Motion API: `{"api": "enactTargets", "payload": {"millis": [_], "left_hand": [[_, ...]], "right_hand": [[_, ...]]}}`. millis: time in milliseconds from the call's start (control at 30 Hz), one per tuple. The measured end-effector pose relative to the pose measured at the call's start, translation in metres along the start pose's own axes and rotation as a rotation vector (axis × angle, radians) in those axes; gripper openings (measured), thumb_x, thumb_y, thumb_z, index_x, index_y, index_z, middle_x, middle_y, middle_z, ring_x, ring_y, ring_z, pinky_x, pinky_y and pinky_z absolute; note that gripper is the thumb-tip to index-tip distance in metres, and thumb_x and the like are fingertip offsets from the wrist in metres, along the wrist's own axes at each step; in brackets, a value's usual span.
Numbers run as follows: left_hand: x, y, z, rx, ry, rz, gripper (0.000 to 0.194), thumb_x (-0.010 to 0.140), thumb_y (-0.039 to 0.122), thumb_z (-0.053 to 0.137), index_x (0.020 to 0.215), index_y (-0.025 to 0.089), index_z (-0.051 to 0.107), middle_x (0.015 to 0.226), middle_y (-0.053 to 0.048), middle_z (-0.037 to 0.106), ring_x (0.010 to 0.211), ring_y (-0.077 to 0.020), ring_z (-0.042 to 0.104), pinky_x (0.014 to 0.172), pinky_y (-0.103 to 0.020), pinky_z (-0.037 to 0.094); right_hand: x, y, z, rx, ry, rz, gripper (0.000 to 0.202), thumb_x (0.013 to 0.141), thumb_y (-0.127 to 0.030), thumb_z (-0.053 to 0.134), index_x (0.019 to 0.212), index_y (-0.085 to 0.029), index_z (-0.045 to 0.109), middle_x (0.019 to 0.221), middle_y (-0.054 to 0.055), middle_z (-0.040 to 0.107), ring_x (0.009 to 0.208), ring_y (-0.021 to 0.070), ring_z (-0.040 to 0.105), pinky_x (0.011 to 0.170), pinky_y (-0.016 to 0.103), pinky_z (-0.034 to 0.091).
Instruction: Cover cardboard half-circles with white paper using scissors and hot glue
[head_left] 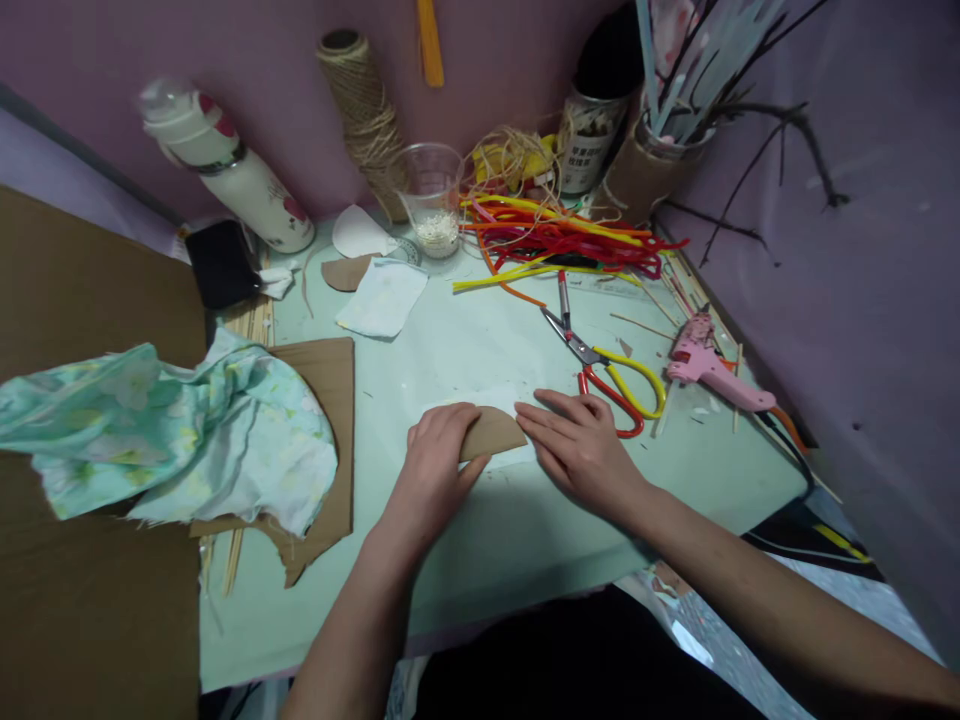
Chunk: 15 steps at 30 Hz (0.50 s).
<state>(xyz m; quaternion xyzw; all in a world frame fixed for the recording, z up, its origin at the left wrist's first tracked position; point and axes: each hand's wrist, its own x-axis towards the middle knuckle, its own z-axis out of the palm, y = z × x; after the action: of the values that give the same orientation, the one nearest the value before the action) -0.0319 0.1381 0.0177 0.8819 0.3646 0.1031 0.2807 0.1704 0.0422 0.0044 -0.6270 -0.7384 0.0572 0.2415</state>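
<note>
A half-round piece of brown cardboard (493,434) lies on a pale cloth piece (517,456) at the middle of the light green table. My left hand (442,450) grips the cardboard's left end, thumb along the lower edge and fingers over the top. My right hand (577,440) lies at the other end, palm down with its fingers stretched out, fingertips at the cardboard's right tip and on the cloth. Scissors (600,365) with red and yellow handles lie open just beyond my right hand, beside a red-tipped pen (564,300).
Green floral fabric (247,430) covers cardboard (341,400) at left. Behind stand a white bottle (247,190), twine (364,120), a plastic cup (433,200) and jars. Colourful pipe cleaners (562,240) lie at the back; a pink glue gun (712,370) is at right.
</note>
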Motion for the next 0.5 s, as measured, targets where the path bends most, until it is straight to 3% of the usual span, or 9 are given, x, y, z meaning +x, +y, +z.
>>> {"api": "enactTargets", "payload": {"millis": [133, 267, 500], "left_hand": [[-0.001, -0.001, 0.000, -0.001, 0.010, 0.018, 0.051, 0.078, 0.019, 0.070, 0.124, 0.021, 0.049, 0.128, -0.010, 0.059, 0.120, -0.0274, 0.051, 0.101, -0.046, 0.040], [-0.007, -0.002, -0.006, 0.004, 0.056, 0.045, 0.056, 0.080, 0.026, 0.070, 0.130, 0.023, 0.045, 0.139, -0.013, 0.051, 0.129, -0.0293, 0.046, 0.104, -0.049, 0.039], [-0.038, -0.015, -0.018, -0.013, 0.358, -0.087, 0.026, 0.089, 0.022, 0.056, 0.115, 0.022, 0.056, 0.117, -0.009, 0.065, 0.113, -0.0240, 0.058, 0.098, -0.045, 0.045]], "right_hand": [[-0.001, 0.000, 0.000, 0.026, 0.017, 0.011, 0.033, 0.091, -0.016, 0.055, 0.122, -0.024, 0.064, 0.125, 0.004, 0.069, 0.122, 0.0279, 0.055, 0.094, 0.047, 0.035], [-0.004, 0.003, -0.001, 0.106, 0.124, 0.030, 0.035, 0.091, -0.014, 0.054, 0.122, -0.025, 0.064, 0.123, 0.006, 0.070, 0.122, 0.0265, 0.056, 0.094, 0.046, 0.038], [-0.008, 0.005, -0.002, 0.103, 0.219, 0.062, 0.041, 0.089, -0.012, 0.054, 0.125, -0.028, 0.062, 0.121, 0.006, 0.070, 0.117, 0.0276, 0.059, 0.095, 0.047, 0.039]]}}
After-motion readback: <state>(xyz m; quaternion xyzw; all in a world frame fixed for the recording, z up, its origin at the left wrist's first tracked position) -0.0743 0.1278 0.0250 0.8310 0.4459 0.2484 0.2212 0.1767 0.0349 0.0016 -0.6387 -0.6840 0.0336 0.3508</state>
